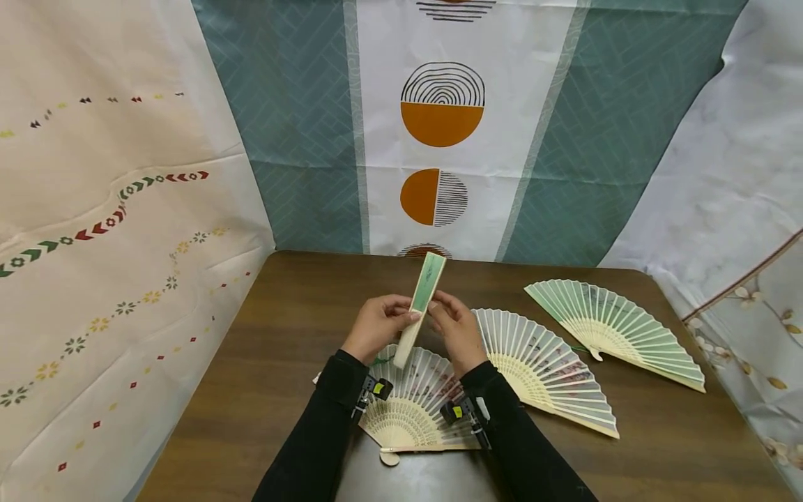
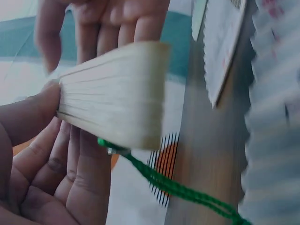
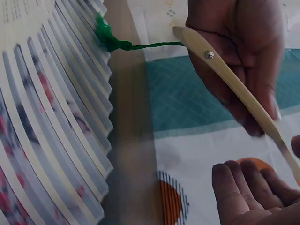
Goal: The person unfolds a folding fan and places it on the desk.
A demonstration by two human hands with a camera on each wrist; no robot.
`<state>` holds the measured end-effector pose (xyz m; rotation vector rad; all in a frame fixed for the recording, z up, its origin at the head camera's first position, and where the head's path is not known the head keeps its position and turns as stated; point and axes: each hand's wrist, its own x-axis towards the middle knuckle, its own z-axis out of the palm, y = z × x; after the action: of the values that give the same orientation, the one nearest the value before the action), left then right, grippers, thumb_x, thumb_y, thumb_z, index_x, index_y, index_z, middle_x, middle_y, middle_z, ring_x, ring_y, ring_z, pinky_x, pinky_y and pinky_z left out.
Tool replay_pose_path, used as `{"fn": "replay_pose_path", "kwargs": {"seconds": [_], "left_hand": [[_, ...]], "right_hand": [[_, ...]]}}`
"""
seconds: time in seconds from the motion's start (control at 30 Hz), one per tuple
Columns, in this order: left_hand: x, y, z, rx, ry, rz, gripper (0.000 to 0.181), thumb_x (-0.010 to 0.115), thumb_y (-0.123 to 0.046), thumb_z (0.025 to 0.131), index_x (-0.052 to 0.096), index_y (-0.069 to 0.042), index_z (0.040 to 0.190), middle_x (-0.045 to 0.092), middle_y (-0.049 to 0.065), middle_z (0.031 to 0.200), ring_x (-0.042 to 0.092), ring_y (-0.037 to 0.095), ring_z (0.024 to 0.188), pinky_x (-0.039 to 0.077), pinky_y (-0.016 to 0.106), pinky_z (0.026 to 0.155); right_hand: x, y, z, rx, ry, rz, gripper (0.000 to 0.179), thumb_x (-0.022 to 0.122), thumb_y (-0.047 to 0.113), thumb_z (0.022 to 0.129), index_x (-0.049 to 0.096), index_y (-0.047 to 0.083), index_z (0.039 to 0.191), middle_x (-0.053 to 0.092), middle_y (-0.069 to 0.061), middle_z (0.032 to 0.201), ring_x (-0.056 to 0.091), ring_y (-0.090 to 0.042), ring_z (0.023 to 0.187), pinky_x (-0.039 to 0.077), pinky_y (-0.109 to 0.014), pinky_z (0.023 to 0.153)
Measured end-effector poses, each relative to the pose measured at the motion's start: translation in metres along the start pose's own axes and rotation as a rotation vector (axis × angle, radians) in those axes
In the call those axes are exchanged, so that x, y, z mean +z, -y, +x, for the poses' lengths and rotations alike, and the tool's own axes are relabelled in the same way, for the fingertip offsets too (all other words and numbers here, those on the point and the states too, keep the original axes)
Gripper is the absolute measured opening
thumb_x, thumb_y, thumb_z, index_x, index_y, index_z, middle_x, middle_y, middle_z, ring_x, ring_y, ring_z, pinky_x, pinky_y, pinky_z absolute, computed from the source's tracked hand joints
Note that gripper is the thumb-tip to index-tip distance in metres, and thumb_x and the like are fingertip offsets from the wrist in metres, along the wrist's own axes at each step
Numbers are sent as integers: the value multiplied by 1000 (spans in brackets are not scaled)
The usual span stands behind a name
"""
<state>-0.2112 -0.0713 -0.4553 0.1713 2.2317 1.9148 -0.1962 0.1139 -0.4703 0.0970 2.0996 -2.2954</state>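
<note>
A folded fan [image 1: 426,282] with green paper and pale ribs is held upright at a slant above the table. My left hand [image 1: 383,324] grips it, thumb on the near side and fingers behind, as the left wrist view shows. My right hand [image 1: 456,331] is at its other side, thumb close to the fan's edge and fingers extended loosely behind it. A green cord [image 2: 173,185] hangs from the fan's pivot end and its tassel [image 3: 108,40] dangles below. Beneath my hands lies a spread white fan [image 1: 410,411] with red floral print, partly covered by my wrists.
To the right lie another spread white floral fan [image 1: 539,359] and a spread green fan [image 1: 617,328] on the brown table [image 1: 251,390]. A patterned cloth [image 1: 442,157] hangs behind the table, with pale cloths [image 1: 125,244] at the sides.
</note>
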Motion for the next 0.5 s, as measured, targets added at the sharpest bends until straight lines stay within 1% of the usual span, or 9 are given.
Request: {"fn": "replay_pose_path", "kwargs": {"seconds": [0.07, 0.13, 0.23, 0.3, 0.37, 0.43, 0.5], "left_hand": [[9, -2, 0, -18, 33, -16, 29, 75, -10, 111, 79, -1, 138, 82, 22, 120, 76, 12, 89, 66, 30, 78], [16, -2, 1, -32, 50, -17, 29, 74, -12, 112, 79, -2, 138, 82, 23, 125, 78, 13, 90, 68, 31, 80], [23, 0, 3, -39, 63, -9, 29, 73, -14, 113, 79, 0, 137, 82, 24, 128, 78, 13, 89, 70, 33, 80], [25, 1, 4, -41, 62, -10, 29, 72, -14, 113, 79, 1, 137, 82, 25, 129, 79, 13, 89, 71, 34, 81], [27, 2, 5, -50, 59, -15, 29, 71, -13, 114, 78, 2, 138, 81, 25, 128, 79, 12, 89, 71, 35, 81], [28, 2, 5, -64, 58, -25, 29, 70, -11, 114, 77, 3, 138, 82, 25, 127, 78, 12, 86, 72, 35, 80], [29, 3, 6, -73, 62, -28, 29, 69, -9, 114, 76, 5, 138, 82, 26, 124, 77, 11, 84, 72, 34, 77]], "right_hand": [[-2, 1, 0, -4, -19, -11, 46, 62, 18, 119, 60, -2, 160, 68, -29, 155, 72, -29, 137, 61, -53, 121], [-4, 0, -1, -11, -34, -11, 41, 62, 19, 119, 65, 0, 155, 72, -27, 151, 76, -20, 127, 66, -42, 112], [-6, -1, -2, -23, -67, 10, 35, 63, 19, 119, 73, -2, 145, 79, -23, 141, 78, -9, 111, 67, -27, 94], [-7, -2, -2, -24, -80, 41, 32, 65, 18, 118, 75, -6, 137, 84, -18, 128, 79, -6, 102, 66, -24, 87], [-9, -4, -2, -20, -86, 69, 33, 65, 19, 118, 76, -9, 131, 85, -11, 113, 80, -6, 95, 67, -25, 84], [-10, -6, -3, -10, -87, 88, 35, 64, 19, 118, 75, -12, 128, 81, -3, 101, 79, -6, 90, 67, -25, 81], [-12, -8, -3, 6, -90, 96, 37, 64, 20, 119, 74, -14, 128, 79, 2, 95, 79, -6, 87, 67, -25, 78]]}}
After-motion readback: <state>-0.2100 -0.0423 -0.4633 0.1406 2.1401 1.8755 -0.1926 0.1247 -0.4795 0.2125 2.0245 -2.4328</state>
